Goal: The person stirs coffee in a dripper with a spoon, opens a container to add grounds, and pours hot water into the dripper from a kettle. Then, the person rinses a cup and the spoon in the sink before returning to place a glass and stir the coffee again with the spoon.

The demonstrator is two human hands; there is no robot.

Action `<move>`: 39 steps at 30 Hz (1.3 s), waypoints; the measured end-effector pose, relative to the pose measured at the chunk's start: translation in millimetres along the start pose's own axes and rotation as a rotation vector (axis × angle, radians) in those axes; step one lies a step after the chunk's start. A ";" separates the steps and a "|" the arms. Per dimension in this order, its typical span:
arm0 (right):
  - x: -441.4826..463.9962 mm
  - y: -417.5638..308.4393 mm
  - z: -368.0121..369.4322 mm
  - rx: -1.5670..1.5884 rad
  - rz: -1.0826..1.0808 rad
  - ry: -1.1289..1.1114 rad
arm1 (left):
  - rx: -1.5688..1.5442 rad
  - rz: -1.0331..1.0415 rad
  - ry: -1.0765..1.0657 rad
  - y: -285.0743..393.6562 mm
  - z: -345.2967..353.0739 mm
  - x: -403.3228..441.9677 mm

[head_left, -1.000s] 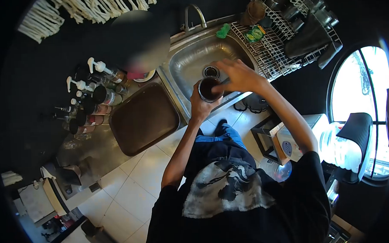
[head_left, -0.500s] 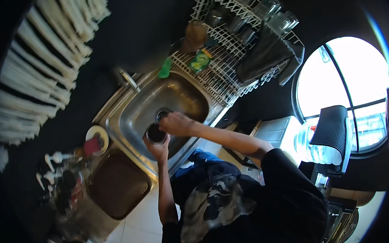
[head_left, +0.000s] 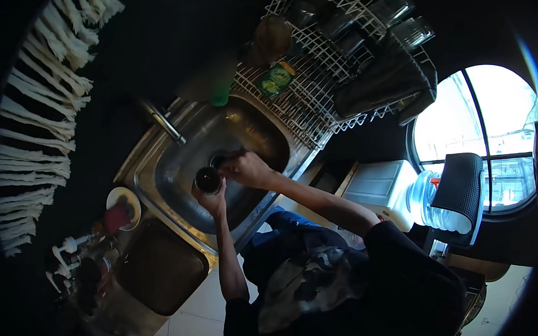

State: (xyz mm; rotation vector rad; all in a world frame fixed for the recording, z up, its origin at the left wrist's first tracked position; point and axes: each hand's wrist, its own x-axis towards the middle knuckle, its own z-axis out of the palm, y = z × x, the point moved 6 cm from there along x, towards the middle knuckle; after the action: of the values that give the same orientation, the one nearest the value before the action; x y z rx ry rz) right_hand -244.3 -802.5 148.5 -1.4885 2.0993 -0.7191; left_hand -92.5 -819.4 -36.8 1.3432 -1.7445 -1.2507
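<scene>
Over the metal sink (head_left: 261,124), my left hand (head_left: 212,201) is wrapped around a dark round cup (head_left: 208,181), its mouth facing up toward me. My right hand (head_left: 249,168) is just beside the cup, fingers curled together near its rim. Whatever those fingers hold, if anything, is hidden. Behind the hands a dark round drain (head_left: 216,160) partly shows. The metal faucet (head_left: 165,124) reaches over the sink from the upper left.
A white wire dish rack (head_left: 302,101) holds glasses, a dark cloth (head_left: 378,84) and a green packet (head_left: 276,79). Left of the sink are a brown tray (head_left: 163,266), a plate with a red sponge (head_left: 116,216) and pump bottles (head_left: 68,258). A water jug (head_left: 427,198) stands right.
The view has shifted slightly. My right hand has turned a little beside the cup, and my left hand still holds the cup over the sink.
</scene>
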 end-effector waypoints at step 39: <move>-79.1 61.4 10.2 0.467 0.620 0.445 | 0.038 0.005 0.164 -63.1 -2.4 27.1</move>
State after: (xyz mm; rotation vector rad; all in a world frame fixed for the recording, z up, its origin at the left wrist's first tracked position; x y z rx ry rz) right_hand -257.1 -712.0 106.5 -0.4103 2.2978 -1.2427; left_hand -74.6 -848.6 -96.3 1.4207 -1.6639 -1.0776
